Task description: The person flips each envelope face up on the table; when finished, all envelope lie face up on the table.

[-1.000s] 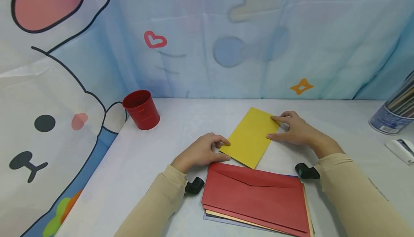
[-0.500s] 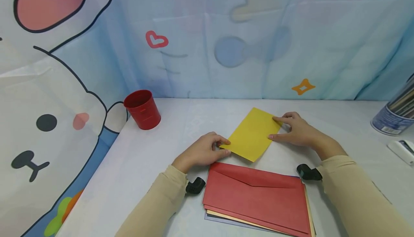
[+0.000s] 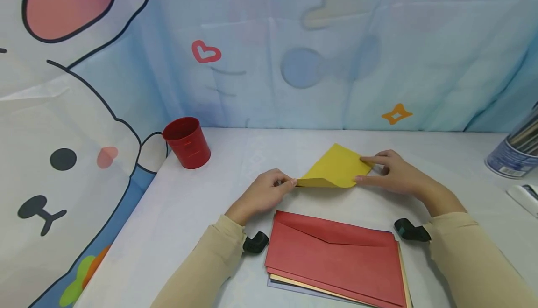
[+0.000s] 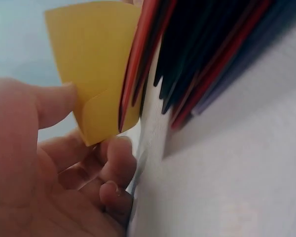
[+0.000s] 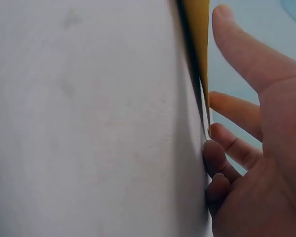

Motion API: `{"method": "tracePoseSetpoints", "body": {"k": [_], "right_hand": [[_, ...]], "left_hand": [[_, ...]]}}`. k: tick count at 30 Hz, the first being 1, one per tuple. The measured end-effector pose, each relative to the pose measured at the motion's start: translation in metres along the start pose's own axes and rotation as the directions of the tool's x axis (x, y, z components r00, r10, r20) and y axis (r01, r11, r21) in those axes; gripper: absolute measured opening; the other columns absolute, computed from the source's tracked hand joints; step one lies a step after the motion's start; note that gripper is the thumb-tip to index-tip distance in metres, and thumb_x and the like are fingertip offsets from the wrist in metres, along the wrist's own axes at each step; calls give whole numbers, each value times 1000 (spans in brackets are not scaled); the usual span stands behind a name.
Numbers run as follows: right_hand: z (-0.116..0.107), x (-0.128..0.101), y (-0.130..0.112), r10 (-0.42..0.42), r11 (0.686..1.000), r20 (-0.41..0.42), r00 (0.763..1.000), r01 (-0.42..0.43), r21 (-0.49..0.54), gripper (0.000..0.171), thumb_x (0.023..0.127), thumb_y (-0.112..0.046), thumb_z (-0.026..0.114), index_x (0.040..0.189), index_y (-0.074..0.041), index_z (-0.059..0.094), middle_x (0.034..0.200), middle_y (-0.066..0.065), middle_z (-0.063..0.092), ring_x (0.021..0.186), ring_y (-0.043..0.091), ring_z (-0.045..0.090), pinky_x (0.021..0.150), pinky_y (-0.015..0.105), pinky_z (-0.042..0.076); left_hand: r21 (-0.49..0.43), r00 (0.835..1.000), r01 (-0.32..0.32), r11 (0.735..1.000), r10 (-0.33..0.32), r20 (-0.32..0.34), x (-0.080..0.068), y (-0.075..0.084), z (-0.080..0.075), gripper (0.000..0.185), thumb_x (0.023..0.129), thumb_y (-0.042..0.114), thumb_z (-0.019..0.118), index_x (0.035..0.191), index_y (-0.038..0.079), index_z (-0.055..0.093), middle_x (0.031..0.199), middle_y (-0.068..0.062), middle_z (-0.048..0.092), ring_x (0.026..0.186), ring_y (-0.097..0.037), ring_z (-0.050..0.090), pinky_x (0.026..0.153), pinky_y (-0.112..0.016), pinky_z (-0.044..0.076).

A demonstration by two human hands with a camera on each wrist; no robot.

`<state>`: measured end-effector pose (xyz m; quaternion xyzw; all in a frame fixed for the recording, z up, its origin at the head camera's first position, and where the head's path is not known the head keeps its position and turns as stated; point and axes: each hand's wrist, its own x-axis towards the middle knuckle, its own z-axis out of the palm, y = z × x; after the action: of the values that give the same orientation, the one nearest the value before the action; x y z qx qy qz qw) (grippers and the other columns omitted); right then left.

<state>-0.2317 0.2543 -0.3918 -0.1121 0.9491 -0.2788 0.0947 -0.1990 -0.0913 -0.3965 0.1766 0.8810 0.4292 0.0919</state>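
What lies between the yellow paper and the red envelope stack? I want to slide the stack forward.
Only bare white table separates the yellow paper from the red envelope stack, as the head view shows.

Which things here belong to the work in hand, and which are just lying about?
In use: yellow paper, pinched at its near corner by the left hand and held at its right edge by the right hand.

Lying about: stack of envelopes, red cup, tin, stapler.
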Motion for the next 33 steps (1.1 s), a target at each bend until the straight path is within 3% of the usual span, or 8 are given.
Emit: {"method": "tracePoseSetpoints", "body": {"k": [4,7,10,14,17,20,26,33], "right_hand": [[-1,-10,4,-57,996,-94,994,62,59,83,81,-51,82,144,-4,54,144,29,29,113,41,44,88,55,44],[-5,-15,1,-92,985,-216,972,120,124,64,84,-42,83,132,-5,61,153,25,30,127,45,41,96,60,41],[-9,-17,-8,-64,977,-334,940,127,169,50,90,-39,78,124,-5,61,143,20,50,127,39,49,96,42,48],[-12,-17,-22,-12,969,-410,912,111,219,58,92,-40,74,134,-5,54,111,16,65,91,21,62,71,15,45],[-14,-18,-30,-13,968,-401,916,112,226,62,91,-42,75,138,-8,53,109,15,62,83,19,56,67,16,44],[-17,-20,-34,3,975,-354,935,76,210,63,87,-50,76,135,-13,56,105,12,59,85,21,53,65,22,45],[-26,-28,-36,11,979,-242,970,39,199,65,83,-53,79,131,-14,59,87,11,55,81,23,50,60,30,44],[-34,-34,-34,-7,974,-146,989,40,221,64,80,-47,84,127,-12,61,79,9,60,76,21,55,61,32,46]], "left_hand": [[-87,997,15,996,-21,-69,-2,0,-1,37,103,43,55,98,11,73,75,-2,59,60,-16,51,59,-32,42],[-137,991,17,990,-35,-128,-3,1,-3,40,104,41,53,91,8,70,68,-2,58,59,-16,46,56,-31,37],[-189,985,-13,982,-20,-172,-4,2,-4,37,106,34,51,92,5,70,70,-3,60,62,-17,50,57,-29,38],[-268,976,-59,962,-1,-216,-3,1,-4,28,107,22,51,128,10,64,81,-4,66,73,-25,62,64,-29,47],[-289,972,-73,955,3,-235,-2,0,-4,47,106,20,52,152,22,43,86,-4,66,74,-27,62,66,-31,49],[-288,973,-82,954,15,-230,-2,-1,-4,59,104,21,57,157,27,34,87,-4,62,70,-22,58,64,-30,47],[-339,979,-123,933,58,-195,0,-6,-7,76,94,22,73,158,26,31,85,-2,61,68,-14,48,61,-28,39],[-391,981,-176,903,130,-141,0,-8,-9,83,88,15,80,155,32,35,89,-3,61,74,-17,54,69,-29,43]]}}
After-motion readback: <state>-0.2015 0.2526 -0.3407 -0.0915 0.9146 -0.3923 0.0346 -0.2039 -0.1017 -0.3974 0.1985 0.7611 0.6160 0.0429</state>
